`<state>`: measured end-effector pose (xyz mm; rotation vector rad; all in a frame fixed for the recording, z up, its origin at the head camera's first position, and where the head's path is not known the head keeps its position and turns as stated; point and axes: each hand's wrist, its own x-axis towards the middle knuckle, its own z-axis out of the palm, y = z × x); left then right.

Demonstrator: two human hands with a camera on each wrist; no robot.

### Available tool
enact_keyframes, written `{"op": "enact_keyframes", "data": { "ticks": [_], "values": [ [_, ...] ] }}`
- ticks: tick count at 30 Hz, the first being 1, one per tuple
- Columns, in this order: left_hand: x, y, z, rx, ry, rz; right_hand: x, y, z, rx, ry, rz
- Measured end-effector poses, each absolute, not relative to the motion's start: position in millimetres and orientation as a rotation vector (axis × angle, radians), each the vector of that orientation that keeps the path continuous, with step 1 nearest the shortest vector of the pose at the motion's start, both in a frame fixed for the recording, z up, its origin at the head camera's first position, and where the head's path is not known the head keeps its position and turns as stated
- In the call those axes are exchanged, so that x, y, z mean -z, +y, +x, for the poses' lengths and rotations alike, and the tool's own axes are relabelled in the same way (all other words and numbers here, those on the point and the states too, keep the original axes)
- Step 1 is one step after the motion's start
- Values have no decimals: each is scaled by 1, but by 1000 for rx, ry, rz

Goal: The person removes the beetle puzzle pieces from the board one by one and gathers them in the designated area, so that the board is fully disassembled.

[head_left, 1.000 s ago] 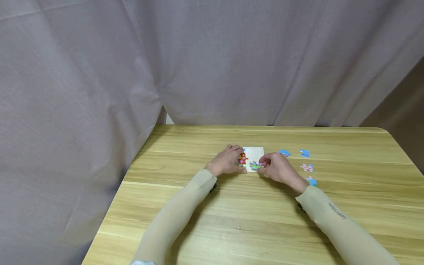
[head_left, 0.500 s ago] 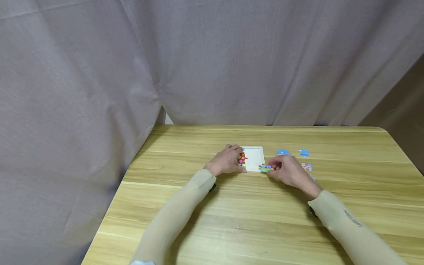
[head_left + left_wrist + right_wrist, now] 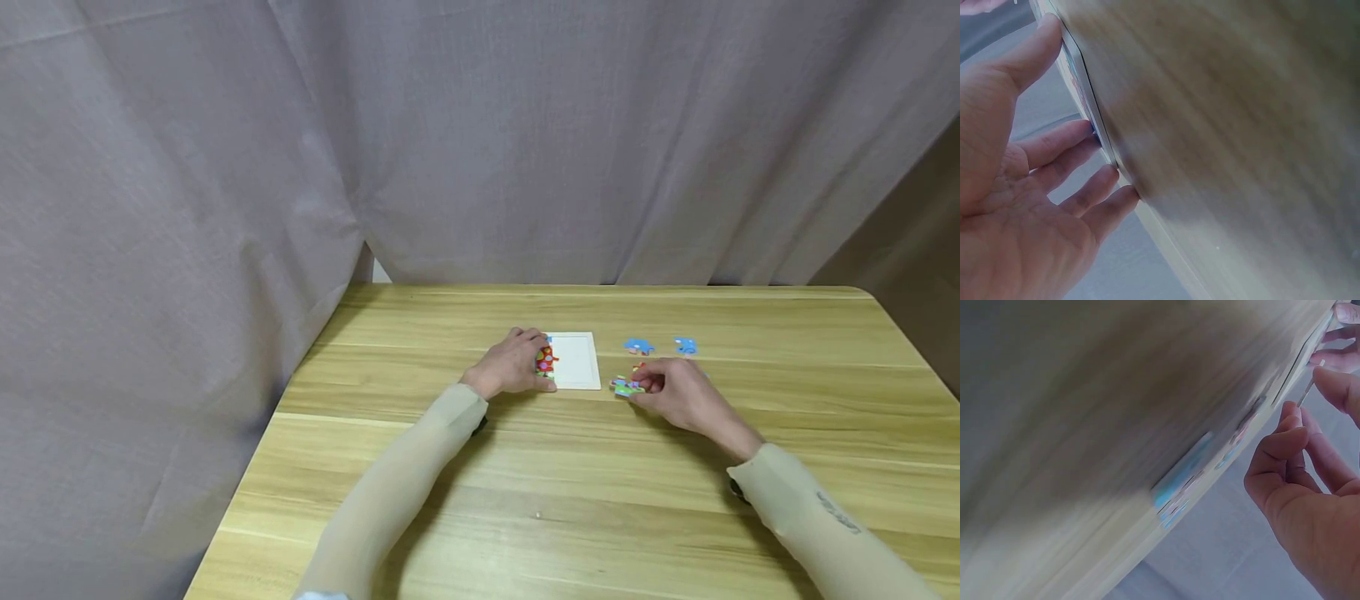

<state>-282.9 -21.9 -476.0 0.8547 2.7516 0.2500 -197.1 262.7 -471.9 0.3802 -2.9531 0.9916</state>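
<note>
A white jigsaw puzzle tray [image 3: 574, 363] lies on the table in the head view. Colourful pieces [image 3: 545, 360], mostly red with dots, fill part of its left side; the rest of its floor is bare white. My left hand [image 3: 512, 362] spans that left side and holds the tray, thumb on the near edge and fingers on the far one, covering part of the pieces. Right of the tray, my right hand [image 3: 678, 393] pinches a green and blue puzzle piece [image 3: 622, 387] between thumb and fingers. In the right wrist view this piece [image 3: 1305, 389] shows edge-on, raised off the table.
Loose puzzle pieces lie right of the tray, among them a blue one [image 3: 639, 345] and another blue one [image 3: 686, 345]. My right hand partly hides others. The wooden table [image 3: 487, 517] reaches back to a grey curtain [image 3: 487, 150].
My right hand has carried the green and blue piece from over the tray out to its right, near the loose pieces. The left hand has stayed on the tray.
</note>
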Motion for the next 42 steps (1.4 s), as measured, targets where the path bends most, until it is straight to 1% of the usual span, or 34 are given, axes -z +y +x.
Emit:
{"op": "enact_keyframes", "data": {
  "ticks": [10,17,42],
  "values": [
    [475,-22,-282,-268,2746,841,476,282,-188,-941,-2939,411],
    [475,-23,-282,-286,2746,844,477,290,-182,-949,-3000,380],
    [478,-22,-283,-297,2745,842,481,295,-180,-875,-2995,474]
  ]
}}
